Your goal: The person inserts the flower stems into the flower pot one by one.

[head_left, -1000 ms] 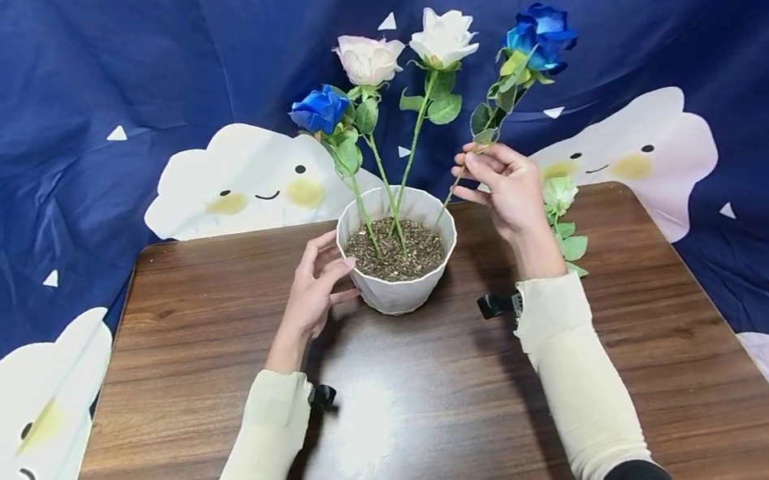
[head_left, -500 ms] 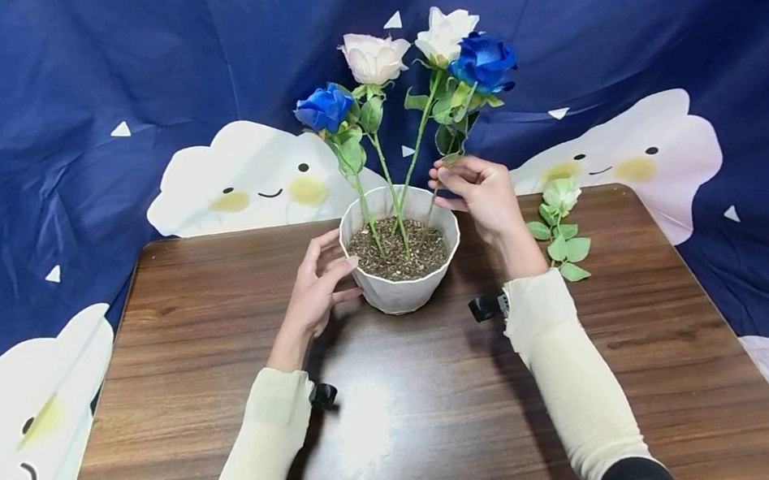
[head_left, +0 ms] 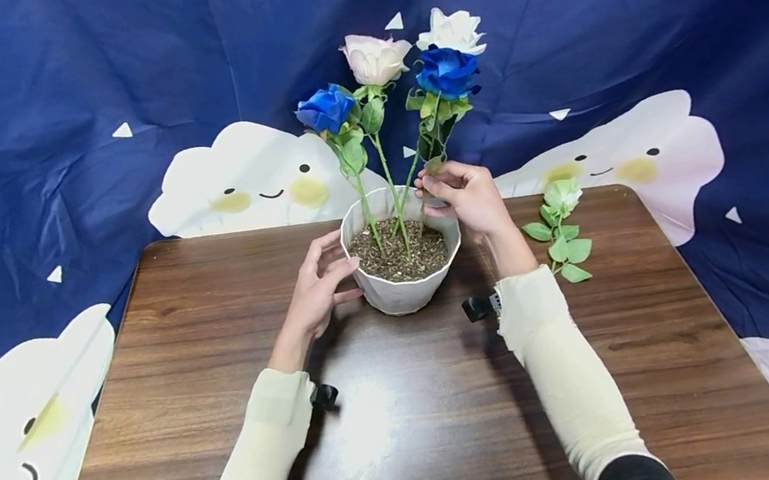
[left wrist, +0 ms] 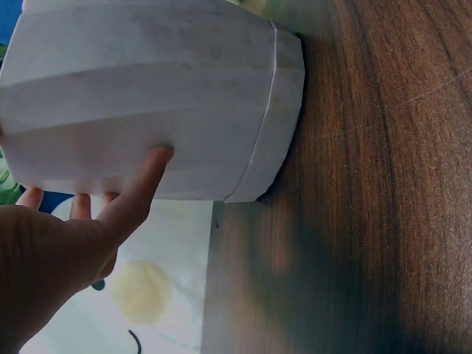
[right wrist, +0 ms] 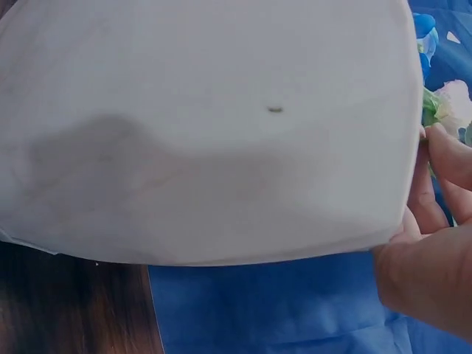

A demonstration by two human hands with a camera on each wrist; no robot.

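Observation:
A white faceted flower pot (head_left: 403, 296), filled with brown soil (head_left: 394, 253), stands on the wooden table. My left hand (head_left: 317, 286) rests its spread fingers against the pot's left side; one straight fingertip touches the wall in the left wrist view. My right hand (head_left: 471, 199) pinches the stem of a blue rose (head_left: 448, 73) over the pot's right rim, the bloom upright and the stem reaching down toward the soil. Standing in the soil are another blue rose (head_left: 325, 109), a pale pink rose (head_left: 376, 58) and a white rose (head_left: 453, 31), partly behind the held bloom.
A pale greenish-white rose (head_left: 561, 197) with green leaves lies on the table (head_left: 218, 313) to the right of my right hand. Behind the table's far edge hangs a dark blue cloth (head_left: 73, 70) with cloud faces and white triangles.
My right hand has moved left with the blue rose, bringing its bloom from the far right to in front of the white rose and its stem more upright. My left hand stays at the pot.

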